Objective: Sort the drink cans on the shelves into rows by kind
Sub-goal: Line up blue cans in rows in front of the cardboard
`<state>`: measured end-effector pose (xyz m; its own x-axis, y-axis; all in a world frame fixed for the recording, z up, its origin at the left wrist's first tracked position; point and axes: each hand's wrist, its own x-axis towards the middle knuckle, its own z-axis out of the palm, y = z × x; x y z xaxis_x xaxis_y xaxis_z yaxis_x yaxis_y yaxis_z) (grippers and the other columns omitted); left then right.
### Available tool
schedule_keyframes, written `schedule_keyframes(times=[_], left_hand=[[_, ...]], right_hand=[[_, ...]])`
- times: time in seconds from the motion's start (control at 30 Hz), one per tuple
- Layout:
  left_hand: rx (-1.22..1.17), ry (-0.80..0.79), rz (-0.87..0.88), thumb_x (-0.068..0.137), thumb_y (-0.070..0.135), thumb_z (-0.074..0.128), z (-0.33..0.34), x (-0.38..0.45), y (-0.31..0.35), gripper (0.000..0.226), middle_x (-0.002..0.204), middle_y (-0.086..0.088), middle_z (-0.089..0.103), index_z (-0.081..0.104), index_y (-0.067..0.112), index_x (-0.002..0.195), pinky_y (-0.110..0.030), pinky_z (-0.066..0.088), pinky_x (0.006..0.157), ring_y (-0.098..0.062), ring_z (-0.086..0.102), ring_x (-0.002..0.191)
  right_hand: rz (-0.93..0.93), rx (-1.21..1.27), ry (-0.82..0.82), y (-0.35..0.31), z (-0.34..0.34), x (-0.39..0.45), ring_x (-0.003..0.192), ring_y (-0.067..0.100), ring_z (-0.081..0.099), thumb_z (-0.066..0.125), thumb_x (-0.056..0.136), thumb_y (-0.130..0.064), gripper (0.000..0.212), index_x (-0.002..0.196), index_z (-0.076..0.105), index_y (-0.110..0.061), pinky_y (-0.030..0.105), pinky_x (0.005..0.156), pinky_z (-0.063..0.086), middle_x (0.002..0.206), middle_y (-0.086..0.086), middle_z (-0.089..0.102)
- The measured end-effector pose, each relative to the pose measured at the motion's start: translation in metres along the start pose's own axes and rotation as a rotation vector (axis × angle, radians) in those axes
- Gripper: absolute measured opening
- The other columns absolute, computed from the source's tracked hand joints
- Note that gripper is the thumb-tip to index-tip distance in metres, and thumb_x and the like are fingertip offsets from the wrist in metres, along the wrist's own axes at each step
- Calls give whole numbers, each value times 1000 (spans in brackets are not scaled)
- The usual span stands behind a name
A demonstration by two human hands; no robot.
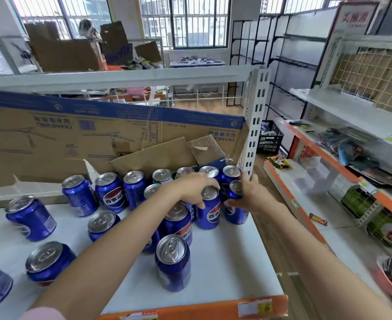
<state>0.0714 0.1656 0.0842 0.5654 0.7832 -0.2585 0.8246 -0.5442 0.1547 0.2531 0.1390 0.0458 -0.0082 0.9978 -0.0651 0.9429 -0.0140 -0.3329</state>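
Several blue Pepsi cans stand upright on the white shelf point(225, 257). My left hand point(191, 190) grips the top of one blue can point(208, 214) from above, its fingers curled over the rim. My right hand point(250, 196) grips a second blue can point(235, 212) just to the right, near the shelf's corner post. A green can point(162, 177) stands in the back row among blue ones. More blue cans are scattered at the left point(30, 219) and one stands at the front point(173, 262).
A large cardboard sheet point(75, 135) leans along the back of the shelf. The white slotted upright post point(255, 125) stands at the back right corner. An orange price strip point(202, 308) edges the shelf front. Another shelf unit point(342, 162) with goods lines the aisle on the right.
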Motion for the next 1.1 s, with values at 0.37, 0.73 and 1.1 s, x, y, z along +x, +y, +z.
schedule_keyframes(times=[0.37,0.73,1.1], left_hand=[[54,202,-122,76,55,67,11,4,11,63,119,-7,51,55,6,113,-38,42,87,-26,51,109],[-78,220,78,88,21,64,14,-3,-1,60,137,0,39,38,14,141,-28,28,103,-17,33,130],[-179,378,11,90,32,60,28,-37,-12,49,132,1,46,47,19,135,-28,35,100,-16,40,124]], right_hand=[[-189,191,-88,3,-6,-8,119,29,46,73,78,-26,76,141,30,-28,26,95,41,120,6,29],[-139,171,-45,6,-2,-6,117,23,46,74,78,-24,70,133,33,-10,31,98,41,130,9,33],[-165,-37,271,2,15,-32,112,27,46,68,82,-31,60,131,39,-12,37,88,47,125,9,41]])
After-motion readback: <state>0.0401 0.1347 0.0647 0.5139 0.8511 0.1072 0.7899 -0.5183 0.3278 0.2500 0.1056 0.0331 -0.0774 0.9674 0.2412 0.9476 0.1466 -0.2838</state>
